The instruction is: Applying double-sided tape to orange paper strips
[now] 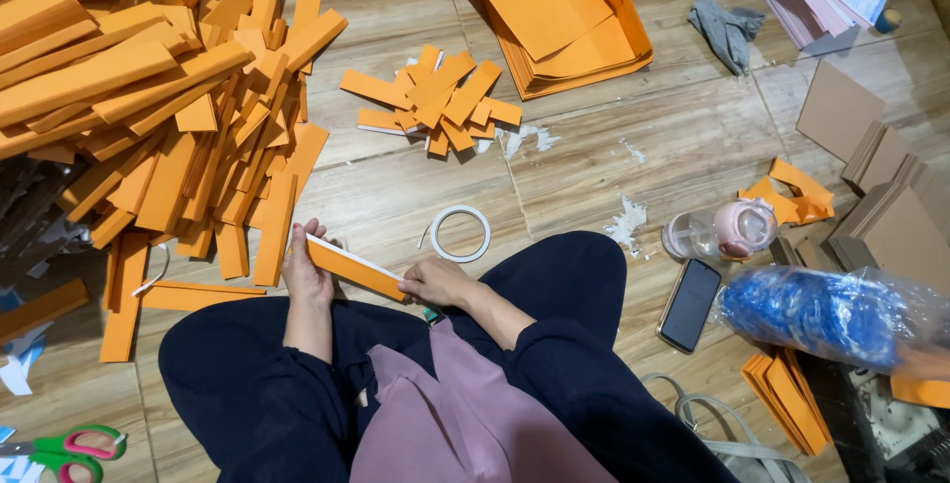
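— At ten o'clock on the wooden floor (614,137), what lies there?
— A big heap of orange strips (148,97).
— And the hands?
— At six o'clock, left hand (305,273) and right hand (435,281) each grip an end of one orange strip (354,267); a tape roll (460,234) lies just beyond.

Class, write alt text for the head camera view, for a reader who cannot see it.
A seated person's left hand and right hand hold an orange card strip edged with white tape. A tape roll, a large pile of orange strips and a phone lie on the wooden floor.
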